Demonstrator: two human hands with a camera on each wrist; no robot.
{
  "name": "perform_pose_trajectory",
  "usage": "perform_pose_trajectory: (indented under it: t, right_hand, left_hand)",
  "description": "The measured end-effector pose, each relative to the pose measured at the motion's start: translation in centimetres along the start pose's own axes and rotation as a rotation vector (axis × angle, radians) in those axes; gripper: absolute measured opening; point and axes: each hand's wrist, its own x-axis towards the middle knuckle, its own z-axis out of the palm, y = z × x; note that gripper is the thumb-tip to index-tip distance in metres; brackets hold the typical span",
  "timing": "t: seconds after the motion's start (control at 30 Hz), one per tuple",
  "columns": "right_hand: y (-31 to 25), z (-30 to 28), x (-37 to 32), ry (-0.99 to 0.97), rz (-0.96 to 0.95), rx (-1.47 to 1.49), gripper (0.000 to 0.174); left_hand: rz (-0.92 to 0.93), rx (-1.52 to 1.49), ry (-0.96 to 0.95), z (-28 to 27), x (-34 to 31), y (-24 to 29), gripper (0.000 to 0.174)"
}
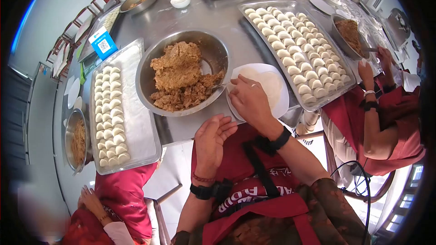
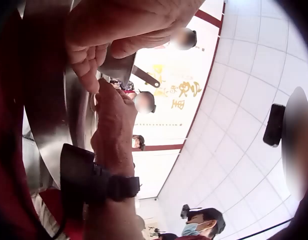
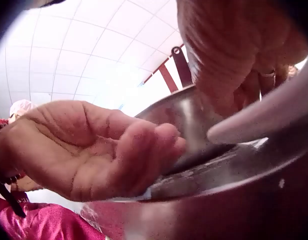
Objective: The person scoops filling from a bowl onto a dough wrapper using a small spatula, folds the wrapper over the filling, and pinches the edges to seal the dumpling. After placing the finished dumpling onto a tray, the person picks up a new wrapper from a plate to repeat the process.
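Across the steel table I see the left hand, fingers relaxed; the right hand, its grasp unclear, at wrappers on a plate beside the filling bowl; farther, chairs, pale wall.

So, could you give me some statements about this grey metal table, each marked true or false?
1. The large round steel bowl holds brown filling. True.
2. The person's bare left hand grips a wooden rolling pin. False: that hand holds nothing.
3. The bare right hand is over the white plate of round pale wrappers. True.
4. The rectangular metal tray just left of the bowl is completely covered with white half-moon dumplings. False: its right part has no dumplings.
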Motion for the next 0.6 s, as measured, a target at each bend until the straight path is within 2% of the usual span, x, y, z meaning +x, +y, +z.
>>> perform_pose_trajectory:
  t: [0.07, 0.13, 0.23, 0.3, 0.33, 0.43, 0.47, 0.57, 0.6]
  right_hand:
    - [-1.8, -1.6, -0.9, -0.050, 0.048, 0.078, 0.023]
    - [-3.0, -2.1, -2.6, -0.093, -0.028, 0.087, 0.023]
    - [-4.9, -3.1, -4.9, -0.225, -0.093, 0.128, 0.018]
    - [-4.7, -3.3, -6.1, -0.289, -0.204, 0.149, 0.016]
    - [-4.6, -3.6, -6.1, -0.282, -0.179, 0.175, 0.016]
    - [-4.3, -4.2, -5.6, -0.164, -0.018, 0.194, 0.018]
    - [-4.3, -4.4, -5.6, -0.106, 0.029, 0.201, 0.025]
    - [-4.7, -4.4, -5.5, -0.227, 0.404, 0.471, 0.031]
    - [-4.9, -4.3, -5.4, -0.249, 0.445, 0.528, 0.032]
  left_hand:
    - [-0.085, -0.111, -0.074, 0.1, -0.3, 0.3, 0.036]
    - [-0.170, -0.226, -0.146, 0.6, -0.3, 0.5, 0.039]
    - [-0.148, -0.362, -0.102, 0.2, -0.4, 0.1, 0.040]
    - [-0.105, -0.251, -0.093, -0.2, -0.8, 0.1, 0.036]
    - [-0.085, -0.194, -0.089, -0.3, -1.1, 0.1, 0.034]
    - [-0.041, -0.164, -0.045, 0.0, -2.0, 0.3, 0.033]
    - [-0.038, -0.148, -0.031, 0.2, -2.3, 0.6, 0.032]
    - [-0.018, -0.096, -0.004, 0.5, -2.9, 0.8, 0.030]
    - [-0.001, -0.076, -0.004, 0.3, -3.0, 0.6, 0.029]
